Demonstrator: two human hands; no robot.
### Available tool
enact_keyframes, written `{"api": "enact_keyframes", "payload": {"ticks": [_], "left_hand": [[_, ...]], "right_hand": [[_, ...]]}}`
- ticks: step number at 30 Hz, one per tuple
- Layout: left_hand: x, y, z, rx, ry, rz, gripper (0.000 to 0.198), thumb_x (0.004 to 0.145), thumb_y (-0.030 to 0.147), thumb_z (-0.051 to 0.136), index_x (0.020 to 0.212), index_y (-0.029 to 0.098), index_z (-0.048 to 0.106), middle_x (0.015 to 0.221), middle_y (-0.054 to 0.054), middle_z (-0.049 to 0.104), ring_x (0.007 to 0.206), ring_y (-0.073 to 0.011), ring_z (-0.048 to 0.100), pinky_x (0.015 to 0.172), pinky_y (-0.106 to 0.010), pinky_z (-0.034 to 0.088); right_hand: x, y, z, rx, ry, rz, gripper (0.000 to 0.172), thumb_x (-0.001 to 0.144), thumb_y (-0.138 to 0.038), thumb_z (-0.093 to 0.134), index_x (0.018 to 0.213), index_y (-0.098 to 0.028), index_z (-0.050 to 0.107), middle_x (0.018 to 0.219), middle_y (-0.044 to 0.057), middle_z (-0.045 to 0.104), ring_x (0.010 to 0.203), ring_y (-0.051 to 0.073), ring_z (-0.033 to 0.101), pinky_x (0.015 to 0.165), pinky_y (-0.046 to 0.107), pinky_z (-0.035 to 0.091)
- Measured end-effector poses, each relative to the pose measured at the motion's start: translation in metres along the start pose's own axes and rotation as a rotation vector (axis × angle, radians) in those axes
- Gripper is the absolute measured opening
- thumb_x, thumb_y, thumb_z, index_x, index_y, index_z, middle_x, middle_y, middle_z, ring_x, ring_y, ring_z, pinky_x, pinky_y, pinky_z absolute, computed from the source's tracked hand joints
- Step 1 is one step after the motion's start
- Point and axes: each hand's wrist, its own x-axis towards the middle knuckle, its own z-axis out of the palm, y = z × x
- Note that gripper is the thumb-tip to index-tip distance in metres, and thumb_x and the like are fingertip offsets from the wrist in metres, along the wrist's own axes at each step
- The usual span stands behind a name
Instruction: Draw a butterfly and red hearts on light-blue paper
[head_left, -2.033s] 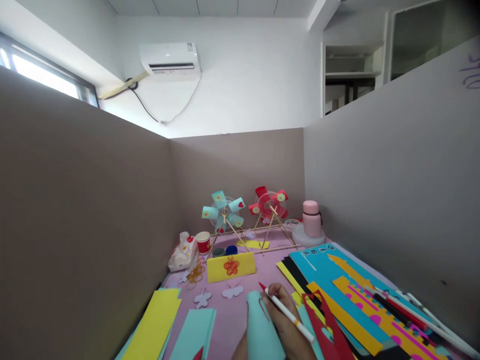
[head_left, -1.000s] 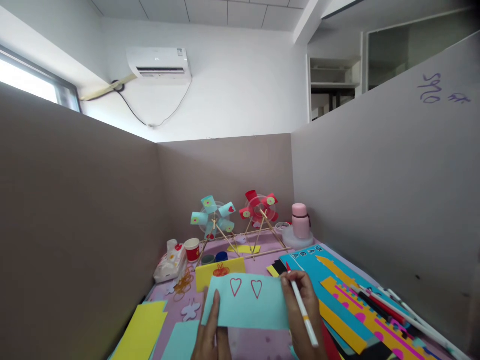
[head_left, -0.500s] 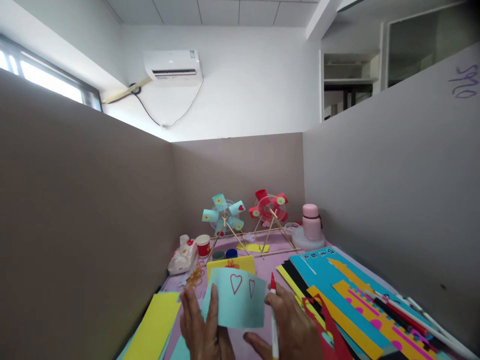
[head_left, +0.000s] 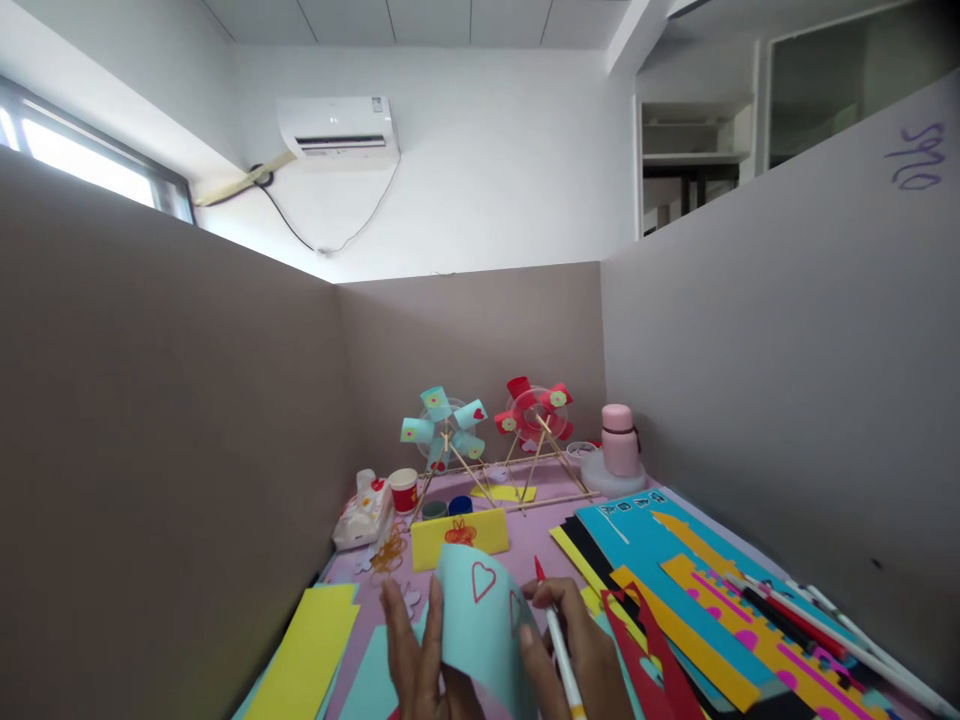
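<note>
A curved light-blue paper with two red heart outlines is held up at the bottom centre. My left hand grips its left edge between the fingers. At its right edge is my right hand, closed round a white marker with a red tip pointing up and away; its fingers also touch the paper. Behind the paper stands a folded yellow card with a red drawing. Part of the second heart is hidden by the curve and fingers.
Blue and red paper wheels on stick frames stand at the back. Coloured sheets, a red cut-out and pens lie right; yellow sheets left. A paper cup, tissue pack and pink bottle stand further back.
The blue paper has turned and curled more, bringing its right side nearer to me. My right hand has moved in to touch it, and the marker has tilted to the left.
</note>
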Motion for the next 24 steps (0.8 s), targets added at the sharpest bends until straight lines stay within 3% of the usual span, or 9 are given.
{"api": "enact_keyframes", "payload": {"ticks": [3,6,9,11,13,15,18,21,24], "left_hand": [[0.008,-0.008,-0.004,0.066,0.015,0.077,0.064,0.087,0.005,0.036,0.136,0.046,0.030,0.153,0.012,0.013,0.140,-0.0228,0.010,0.112,-0.044,0.014],[0.011,-0.010,-0.005,0.092,0.027,0.104,0.064,0.087,0.005,0.036,0.137,0.043,0.030,0.154,0.010,0.011,0.140,-0.0235,0.010,0.112,-0.045,0.011],[0.007,-0.004,-0.003,0.040,0.054,0.015,0.058,0.088,0.006,0.039,0.134,0.040,0.038,0.152,0.007,0.020,0.138,-0.0208,0.020,0.112,-0.042,0.016],[0.001,0.003,0.000,-0.027,0.069,-0.055,0.052,0.088,0.007,0.040,0.131,0.038,0.045,0.149,0.005,0.030,0.135,-0.0186,0.027,0.112,-0.039,0.020],[-0.006,0.013,0.002,-0.112,0.061,-0.129,0.047,0.088,0.010,0.038,0.128,0.032,0.050,0.143,0.001,0.041,0.133,-0.0175,0.032,0.111,-0.036,0.023],[-0.012,0.023,0.003,-0.202,0.025,-0.279,0.043,0.088,0.012,0.035,0.124,0.025,0.055,0.137,-0.002,0.050,0.132,-0.0165,0.035,0.109,-0.033,0.027],[-0.016,0.034,0.003,-0.304,-0.021,-0.584,0.038,0.089,0.021,0.037,0.122,0.021,0.056,0.126,-0.005,0.060,0.126,-0.0168,0.044,0.102,-0.027,0.037],[-0.014,0.035,0.005,-0.533,-0.035,-0.823,0.045,0.083,0.031,0.053,0.127,0.020,0.050,0.113,-0.006,0.067,0.112,-0.0203,0.058,0.093,-0.029,0.046],[-0.012,0.030,0.010,-0.763,-0.090,-0.979,0.046,0.077,0.039,0.063,0.118,0.020,0.055,0.098,-0.006,0.070,0.095,-0.0219,0.066,0.083,-0.029,0.052]], "right_hand": [[-0.007,-0.003,0.002,-0.046,-0.003,-0.105,0.034,0.075,-0.057,0.054,0.090,-0.027,0.051,0.082,0.006,0.071,0.042,0.021,0.062,0.037,0.027,0.038],[-0.012,0.001,0.003,-0.212,0.009,-0.301,0.029,0.078,-0.050,0.055,0.095,-0.025,0.052,0.096,0.012,0.072,0.069,0.029,0.071,0.046,0.029,0.045],[-0.010,0.007,-0.001,-0.344,-0.008,-0.378,0.014,0.086,-0.027,0.046,0.097,-0.023,0.053,0.096,0.013,0.071,0.068,0.026,0.071,0.050,0.028,0.047],[-0.006,0.009,-0.006,-0.400,-0.031,-0.395,0.015,0.087,-0.016,0.042,0.094,-0.022,0.054,0.085,0.009,0.072,0.059,0.021,0.070,0.047,0.025,0.044],[0.000,0.010,-0.013,-0.421,-0.040,-0.402,0.017,0.087,-0.011,0.042,0.089,-0.022,0.056,0.071,0.003,0.070,0.052,0.018,0.067,0.044,0.024,0.040],[0.006,0.010,-0.019,-0.418,-0.012,-0.395,0.018,0.087,-0.011,0.043,0.085,-0.022,0.057,0.069,0.002,0.070,0.051,0.017,0.066,0.046,0.024,0.040],[0.009,0.010,-0.023,-0.350,0.035,-0.269,0.017,0.086,-0.014,0.045,0.080,-0.022,0.058,0.073,0.004,0.072,0.054,0.018,0.066,0.048,0.025,0.041],[0.007,0.007,-0.018,-0.152,0.082,0.037,0.007,0.081,-0.025,0.052,0.076,-0.024,0.057,0.074,0.004,0.073,0.054,0.020,0.066,0.050,0.026,0.045],[0.003,0.002,-0.008,0.126,0.153,0.353,0.014,0.074,-0.036,0.060,0.073,-0.024,0.053,0.072,0.003,0.072,0.048,0.018,0.062,0.047,0.026,0.047]]}}
